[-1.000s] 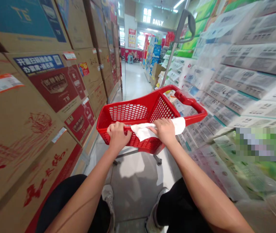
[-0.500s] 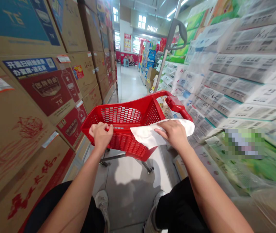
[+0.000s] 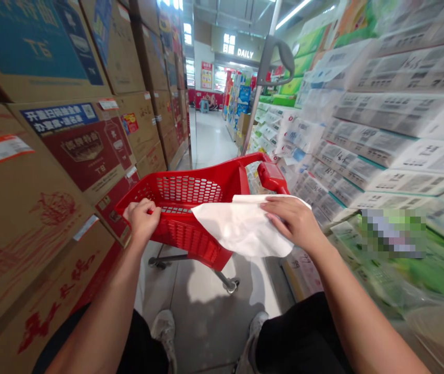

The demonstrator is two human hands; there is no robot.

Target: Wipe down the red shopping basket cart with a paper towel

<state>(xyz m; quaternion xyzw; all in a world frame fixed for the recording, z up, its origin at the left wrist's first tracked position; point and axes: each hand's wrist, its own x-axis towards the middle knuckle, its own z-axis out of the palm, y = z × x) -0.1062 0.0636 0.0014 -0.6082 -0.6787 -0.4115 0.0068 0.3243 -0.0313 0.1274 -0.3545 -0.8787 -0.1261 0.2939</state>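
Observation:
My left hand (image 3: 143, 220) is closed around the near rim of a red plastic shopping cart (image 3: 186, 238), at its left corner. My right hand (image 3: 295, 219) holds a white cloth (image 3: 232, 228), thumb below and fingers laid over it. The cloth drapes over the cart's near rim at the right and hides that part of it. Just beyond the cloth, the cart's red handle (image 3: 272, 176) shows, its right end covered. Through the perforated walls the cart stands on grey legs with castors (image 3: 231, 284).
Stacked cardboard cartons (image 3: 77, 150) line the left side. Packs in white and green wrapping (image 3: 386, 124) rise on the right. A metal pole with a grey handle (image 3: 272, 62) stands behind the cart. The tiled aisle (image 3: 212, 135) runs on to a blue stool (image 3: 204, 105).
The cart has shifted left and slightly nearer, with my left hand on its rim. My right hand has moved right, and the cloth has spread wider and hangs lower.

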